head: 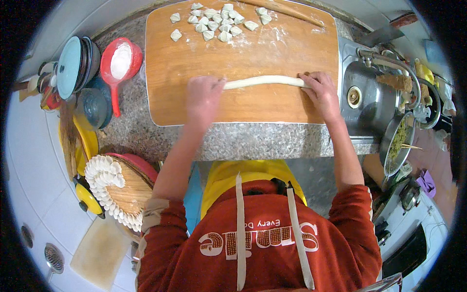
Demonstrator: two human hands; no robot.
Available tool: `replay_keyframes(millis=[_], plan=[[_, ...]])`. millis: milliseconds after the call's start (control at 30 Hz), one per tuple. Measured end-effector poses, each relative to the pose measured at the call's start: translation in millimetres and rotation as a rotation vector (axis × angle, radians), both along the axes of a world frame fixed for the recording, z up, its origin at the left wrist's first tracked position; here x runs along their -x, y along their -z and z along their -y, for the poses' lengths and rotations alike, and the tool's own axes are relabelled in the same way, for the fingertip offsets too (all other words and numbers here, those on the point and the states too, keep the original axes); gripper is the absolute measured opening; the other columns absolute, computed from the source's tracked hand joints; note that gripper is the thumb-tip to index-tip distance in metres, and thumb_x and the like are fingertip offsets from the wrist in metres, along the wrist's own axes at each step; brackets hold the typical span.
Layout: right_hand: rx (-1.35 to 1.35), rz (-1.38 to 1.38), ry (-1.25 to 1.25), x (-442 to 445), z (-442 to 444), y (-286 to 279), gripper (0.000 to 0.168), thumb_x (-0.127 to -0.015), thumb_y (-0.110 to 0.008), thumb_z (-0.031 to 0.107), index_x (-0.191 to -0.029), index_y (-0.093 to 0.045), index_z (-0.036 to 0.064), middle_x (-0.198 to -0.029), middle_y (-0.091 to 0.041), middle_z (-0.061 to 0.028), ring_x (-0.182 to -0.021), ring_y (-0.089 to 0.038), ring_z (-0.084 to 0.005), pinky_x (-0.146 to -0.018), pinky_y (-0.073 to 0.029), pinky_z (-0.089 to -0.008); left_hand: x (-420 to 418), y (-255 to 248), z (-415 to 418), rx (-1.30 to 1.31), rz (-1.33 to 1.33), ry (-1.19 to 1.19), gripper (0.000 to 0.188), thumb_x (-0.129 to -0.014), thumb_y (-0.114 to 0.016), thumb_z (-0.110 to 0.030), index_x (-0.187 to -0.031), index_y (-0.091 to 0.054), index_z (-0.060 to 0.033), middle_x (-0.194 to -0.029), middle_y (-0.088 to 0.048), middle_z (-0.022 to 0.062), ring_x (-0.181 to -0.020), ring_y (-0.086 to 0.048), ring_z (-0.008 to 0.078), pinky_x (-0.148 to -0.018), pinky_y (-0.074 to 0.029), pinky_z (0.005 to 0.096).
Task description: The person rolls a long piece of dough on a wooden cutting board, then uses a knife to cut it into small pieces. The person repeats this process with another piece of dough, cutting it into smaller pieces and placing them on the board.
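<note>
A long, pale dough rope [268,80] stretches between my two hands above the wooden board [240,106], bowing slightly upward in the middle. My left hand [205,91], blurred, has its fingers closed around the rope's left end. At the other end, my right hand [321,89] pinches the dough between thumb and fingers. Toward the back of the board lies a loose group of small cut dough pieces [225,36], lightly floured. Behind them to the right rests a wooden rolling pin [288,11].
A red strainer-like bowl of flour [120,60] stands left of the board, near blue-lidded pots [69,69]. Lower left, shaped dumplings [105,171] line a round woven tray [127,191]. The steel sink [372,116] adjoins the right side; a bowl of green filling [399,142] sits beyond.
</note>
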State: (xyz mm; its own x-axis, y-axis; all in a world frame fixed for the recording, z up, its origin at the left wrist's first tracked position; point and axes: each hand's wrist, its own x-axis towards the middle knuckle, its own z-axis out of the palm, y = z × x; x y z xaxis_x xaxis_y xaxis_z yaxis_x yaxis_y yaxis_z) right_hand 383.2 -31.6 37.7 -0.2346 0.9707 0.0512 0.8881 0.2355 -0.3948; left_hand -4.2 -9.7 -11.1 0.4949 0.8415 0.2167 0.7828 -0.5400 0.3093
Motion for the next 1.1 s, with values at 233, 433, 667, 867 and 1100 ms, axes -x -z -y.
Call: replay_keyframes(millis=[233, 433, 667, 867, 1100], plan=[[-0.036, -0.059, -0.066, 31, -10, -6, 0.035, -0.092, -0.072, 0.019, -0.127, -0.073, 0.014, -0.128, -0.066, -0.0102, -0.124, -0.059, -0.0329, -0.106, -0.047, -0.0446, 31, -32, -8, 0.068, -0.189, -0.083, 0.054, -0.09, -0.078, -0.029, -0.138, -0.064, -0.0072, -0.136, -0.061, 0.0129, -0.13, -0.054, 0.036, -0.118, -0.036, 0.0556], [-0.252, -0.004, 0.14, 100, -71, 30, 0.057, -0.097, -0.067, 0.031, -0.149, -0.056, 0.009, -0.149, -0.055, -0.0158, -0.143, -0.046, -0.0391, -0.121, -0.034, -0.0529, -94, -21, -40, 0.036, 0.083, -0.236, 0.071, -0.097, -0.069, -0.03, -0.158, -0.042, -0.0051, -0.169, -0.033, 0.0157, -0.157, -0.027, 0.0402, -0.126, -0.022, 0.0597], [0.086, 0.168, 0.011, 85, 55, 15, 0.087, -0.088, -0.074, 0.038, -0.159, -0.039, 0.001, -0.17, -0.034, -0.0159, -0.158, -0.028, -0.0372, -0.128, -0.023, -0.0559, -74, -35, 47, 0.265, -0.159, -0.023, 0.08, -0.092, -0.071, -0.031, -0.161, -0.039, -0.0078, -0.17, -0.034, 0.01, -0.157, -0.027, 0.0415, -0.125, -0.018, 0.0658], [0.187, 0.163, -0.019, 66, 86, 7, 0.091, -0.089, -0.073, 0.037, -0.163, -0.032, 0.002, -0.171, -0.031, -0.016, -0.16, -0.024, -0.0367, -0.129, -0.019, -0.0555, -63, -42, 76, 0.422, -0.173, -0.04, 0.079, -0.094, -0.07, -0.026, -0.164, -0.035, -0.0103, -0.173, -0.029, 0.0092, -0.158, -0.024, 0.0414, -0.126, -0.015, 0.0671], [-0.266, 0.189, 0.092, 63, -85, 43, 0.077, -0.097, -0.063, 0.039, -0.16, -0.037, 0.002, -0.168, -0.037, -0.0164, -0.156, -0.03, -0.0389, -0.126, -0.024, -0.0563, -79, -9, -73, -0.048, -0.157, -0.276, 0.074, -0.101, -0.06, -0.032, -0.163, -0.033, -0.0024, -0.173, -0.026, 0.0174, -0.157, -0.026, 0.0418, -0.126, -0.016, 0.0657]])
